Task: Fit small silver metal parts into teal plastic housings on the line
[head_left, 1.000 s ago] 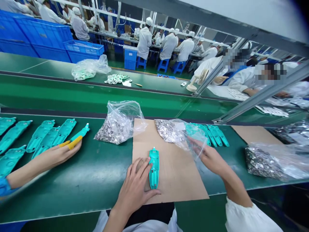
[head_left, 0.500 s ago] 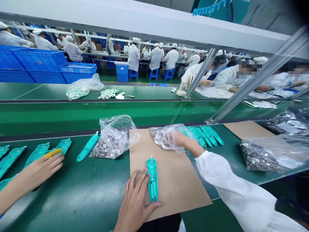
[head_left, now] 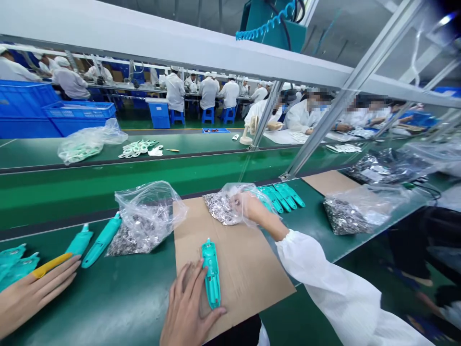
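Note:
On the cardboard sheet [head_left: 248,274] lies a teal plastic housing [head_left: 212,276], its inner side up and its nozzle-like tip pointing away from me. My left hand [head_left: 189,305] rests flat beside it with fingers spread; the index fingertip touches its left edge and the thumb lies near its lower end. My right hand [head_left: 252,209] reaches into a clear plastic bag of small shiny metal parts [head_left: 221,209]. Its fingers look curled together behind the film, and what they hold is hidden. Several teal housings [head_left: 283,197] lie side by side just beyond that hand.
Another bag of metal parts [head_left: 135,230] stands left of the cardboard, beside a teal housing [head_left: 103,240]. A co-worker's hand [head_left: 43,288] with a yellow finger cover touches housings at left. A third bag [head_left: 345,216] lies at right. A metal post [head_left: 324,129] slants up from the bench.
The view has swung to the right. The co-worker's hand still lies by the teal housings at left. My left hand stays beside the housing and my right hand remains in the bag.

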Demonstrator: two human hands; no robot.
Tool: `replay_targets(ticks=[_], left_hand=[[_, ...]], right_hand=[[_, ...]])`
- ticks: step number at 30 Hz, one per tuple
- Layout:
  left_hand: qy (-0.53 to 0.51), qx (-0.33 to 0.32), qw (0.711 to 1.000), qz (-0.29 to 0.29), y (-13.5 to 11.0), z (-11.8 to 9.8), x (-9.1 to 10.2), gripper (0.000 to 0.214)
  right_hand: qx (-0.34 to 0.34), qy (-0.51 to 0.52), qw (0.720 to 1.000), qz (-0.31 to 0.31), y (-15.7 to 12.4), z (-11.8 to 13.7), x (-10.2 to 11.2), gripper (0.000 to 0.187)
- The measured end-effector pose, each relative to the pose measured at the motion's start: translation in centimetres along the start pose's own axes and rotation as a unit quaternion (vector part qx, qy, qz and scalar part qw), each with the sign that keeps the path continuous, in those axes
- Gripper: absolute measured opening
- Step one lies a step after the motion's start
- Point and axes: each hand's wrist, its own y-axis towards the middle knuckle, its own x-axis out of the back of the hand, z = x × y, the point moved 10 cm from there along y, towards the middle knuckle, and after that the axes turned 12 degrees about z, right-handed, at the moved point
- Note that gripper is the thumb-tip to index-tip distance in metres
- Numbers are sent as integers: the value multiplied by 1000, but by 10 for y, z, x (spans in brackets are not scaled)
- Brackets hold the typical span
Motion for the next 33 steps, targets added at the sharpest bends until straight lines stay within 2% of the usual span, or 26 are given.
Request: replay_targets(ticks=[5, 9, 15, 22, 28, 33], left_hand=[[-43, 29, 996, 66, -1, 0, -4, 72], [-71, 39, 993, 91, -2, 0, -6, 77], [-76, 47, 991, 100, -3, 0, -7, 75], [-67, 44, 992, 98, -3, 1, -9, 78], [-65, 46, 992, 101, -3, 1, -10, 75], [-68, 46, 992, 100, -4, 1, -9, 77]], right_hand=[[16, 42, 999, -28, -10, -2, 4, 18], [25, 39, 998, -30, -21, -1, 9, 19], [-1, -24, 1000, 7, -24, -3, 9, 24], [40, -35, 999, -7, -31, 8, 15, 24], [-12, -80, 997, 8, -32, 1, 20, 25], [-28, -102, 994, 24, -31, -4, 15, 24]])
